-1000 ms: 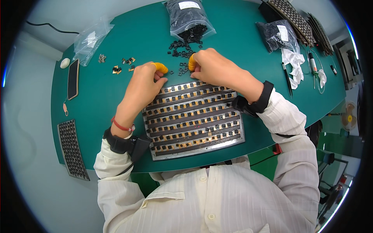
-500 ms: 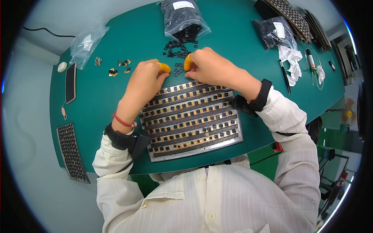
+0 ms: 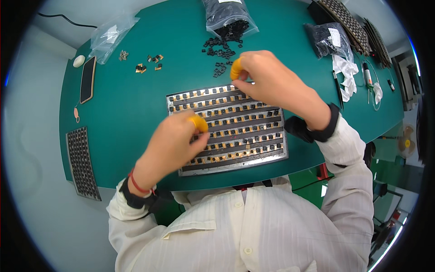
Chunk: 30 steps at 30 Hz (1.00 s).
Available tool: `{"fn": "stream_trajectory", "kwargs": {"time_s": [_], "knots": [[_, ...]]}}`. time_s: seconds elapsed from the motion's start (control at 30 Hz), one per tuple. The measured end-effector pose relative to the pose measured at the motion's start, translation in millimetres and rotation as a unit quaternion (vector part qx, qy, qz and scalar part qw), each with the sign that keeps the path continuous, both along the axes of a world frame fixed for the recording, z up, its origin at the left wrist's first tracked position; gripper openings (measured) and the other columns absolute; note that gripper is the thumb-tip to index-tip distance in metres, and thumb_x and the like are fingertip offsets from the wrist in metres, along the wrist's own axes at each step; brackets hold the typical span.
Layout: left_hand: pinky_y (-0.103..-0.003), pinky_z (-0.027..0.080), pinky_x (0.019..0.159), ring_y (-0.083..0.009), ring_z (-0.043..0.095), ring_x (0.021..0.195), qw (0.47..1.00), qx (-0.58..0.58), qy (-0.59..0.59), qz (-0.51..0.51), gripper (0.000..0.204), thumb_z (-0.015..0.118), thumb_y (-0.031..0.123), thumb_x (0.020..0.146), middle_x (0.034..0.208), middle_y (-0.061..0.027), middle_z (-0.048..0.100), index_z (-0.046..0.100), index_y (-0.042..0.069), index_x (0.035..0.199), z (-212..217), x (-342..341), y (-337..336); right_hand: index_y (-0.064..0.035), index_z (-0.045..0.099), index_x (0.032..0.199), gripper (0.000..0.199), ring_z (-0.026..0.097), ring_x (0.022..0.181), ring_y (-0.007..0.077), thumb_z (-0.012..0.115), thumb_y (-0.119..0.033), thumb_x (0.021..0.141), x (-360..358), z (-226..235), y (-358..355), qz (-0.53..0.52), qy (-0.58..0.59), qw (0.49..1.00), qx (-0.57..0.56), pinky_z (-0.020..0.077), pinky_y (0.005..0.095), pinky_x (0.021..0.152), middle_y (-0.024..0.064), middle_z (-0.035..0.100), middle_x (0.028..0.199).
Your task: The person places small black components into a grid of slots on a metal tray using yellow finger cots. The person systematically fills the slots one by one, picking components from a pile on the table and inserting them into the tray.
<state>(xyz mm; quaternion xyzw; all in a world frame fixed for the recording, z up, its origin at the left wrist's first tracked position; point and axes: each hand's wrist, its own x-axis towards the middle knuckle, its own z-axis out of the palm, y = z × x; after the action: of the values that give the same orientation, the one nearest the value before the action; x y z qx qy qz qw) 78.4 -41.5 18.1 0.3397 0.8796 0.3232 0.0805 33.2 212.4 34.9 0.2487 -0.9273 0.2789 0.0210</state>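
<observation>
A metal tray [image 3: 213, 168] with rows of small black square parts seated on gold-coloured pieces lies in front of me. Over its left half hovers my left hand [image 3: 174, 139], a yellow finger cot on its forefinger, thumb and fingers pinched together. My right hand [image 3: 267, 77], also with a yellow cot, is pinched above the tray's far edge, beside loose black square parts [image 3: 219, 69] on the table. Anything between either hand's fingertips is too small or hidden to make out.
A bag of black parts [image 3: 226, 20] spills at the back. Small gold-and-black pieces [image 3: 141, 68] and a phone [image 3: 88, 80] lie left; another filled tray [image 3: 83, 163] is at the left edge. Right are a second bag [image 3: 327, 40], crumpled tissue [image 3: 346, 77], tweezers [image 3: 338, 90] and stacked trays [image 3: 346, 27].
My left hand has moved back toward me, from the loose parts to over the tray. The right hand has shifted slightly right. The whole view has turned a little.
</observation>
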Motion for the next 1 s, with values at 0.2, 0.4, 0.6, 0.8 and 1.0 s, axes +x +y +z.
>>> {"fn": "stream_trajectory", "kwargs": {"time_s": [0.2, 0.4, 0.6, 0.8, 1.0], "knots": [[-0.037, 0.05, 0.065, -0.0282, 0.06, 0.072, 0.998, -0.036, 0.011, -0.055, 0.016, 0.077, 0.009, 0.075, 0.08, -0.0101, 0.06, 0.069, -0.002, 0.083, -7.1, 40.2, -10.3, 0.0029, 0.067, 0.087, 0.013, 0.063, 0.069, 0.0259, 0.075, -0.002, 0.077, 69.4, 21.2, 12.0, 0.008, -0.023, 1.0, -0.009, 0.0512, 0.0345, 0.062, 0.0123, 0.061, 0.082], [-0.039, 0.049, 0.07, -0.0286, 0.058, 0.074, 0.995, -0.038, 0.062, -0.062, 0.014, 0.076, 0.01, 0.077, 0.081, -0.0097, 0.059, 0.069, -0.002, 0.081, -13.4, 50.2, -9.2, 0.0035, 0.066, 0.082, 0.012, 0.062, 0.078, 0.0312, 0.072, -0.007, 0.08, 123.8, 6.7, 16.6, 0.006, -0.099, 0.995, 0.001, 0.0526, 0.0398, 0.069, 0.0135, 0.059, 0.085], [-0.038, 0.045, 0.061, -0.027, 0.055, 0.063, 0.984, -0.094, 0.146, -0.038, 0.021, 0.077, 0.016, 0.08, 0.069, -0.0082, 0.055, 0.068, -0.001, 0.072, -10.2, 74.8, -7.4, 0.0038, 0.065, 0.08, 0.012, 0.062, 0.079, 0.0285, 0.071, -0.007, 0.081, 141.0, -15.2, 10.4, -0.006, -0.074, 0.997, 0.004, 0.0542, 0.0392, 0.066, 0.0116, 0.058, 0.083], [-0.04, 0.044, 0.053, -0.0291, 0.055, 0.054, 0.986, -0.137, 0.081, -0.05, 0.034, 0.075, 0.026, 0.084, 0.062, -0.0102, 0.055, 0.065, -0.001, 0.066, -10.6, 86.0, -10.9, 0.0012, 0.066, 0.075, 0.018, 0.063, 0.074, 0.0262, 0.07, -0.013, 0.084, 146.5, -28.9, 0.7, -0.021, -0.045, 0.998, 0.031, 0.0533, 0.0382, 0.061, 0.0097, 0.058, 0.077], [-0.041, 0.047, 0.056, -0.0325, 0.058, 0.058, 0.975, -0.203, -0.011, -0.087, 0.037, 0.072, 0.029, 0.086, 0.065, -0.0129, 0.057, 0.067, -0.003, 0.068, 12.8, 63.1, -1.8, -0.0039, 0.068, 0.071, 0.022, 0.065, 0.059, 0.0272, 0.067, -0.017, 0.087, 160.3, -15.0, -13.5, 0.017, -0.066, 0.987, 0.147, 0.0501, 0.0388, 0.051, 0.0098, 0.063, 0.065]]}}
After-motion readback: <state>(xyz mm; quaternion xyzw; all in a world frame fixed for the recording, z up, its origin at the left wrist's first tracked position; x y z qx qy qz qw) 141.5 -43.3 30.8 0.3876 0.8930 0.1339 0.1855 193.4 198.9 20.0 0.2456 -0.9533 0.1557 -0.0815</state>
